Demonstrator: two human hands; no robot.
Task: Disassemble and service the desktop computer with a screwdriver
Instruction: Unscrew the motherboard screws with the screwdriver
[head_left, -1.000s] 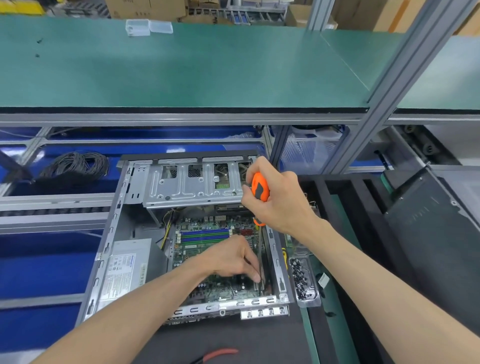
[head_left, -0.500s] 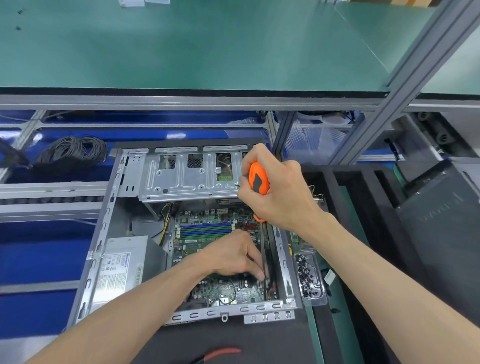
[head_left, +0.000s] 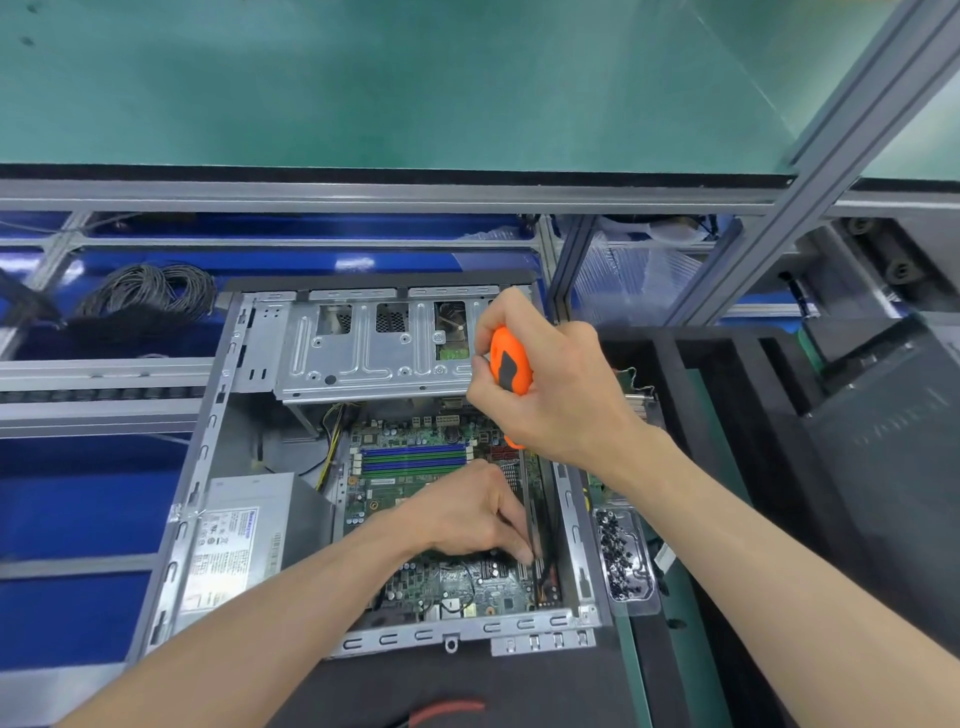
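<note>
Screwdriver (head_left: 510, 368) gripped by right hand (head_left: 553, 384), above left hand (head_left: 475, 514)

Motherboard (head_left: 415, 499) inside case (head_left: 208, 467); power supply (head_left: 239, 540) left; screw tray (head_left: 626, 561) right of case.

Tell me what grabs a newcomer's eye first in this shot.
The bright orange screwdriver stands out first, gripped in the right hand above the open computer case at centre. Below it the left hand reaches onto the green motherboard, fingers steadying the shaft. A tray of dark screws sits right of the case.
</note>
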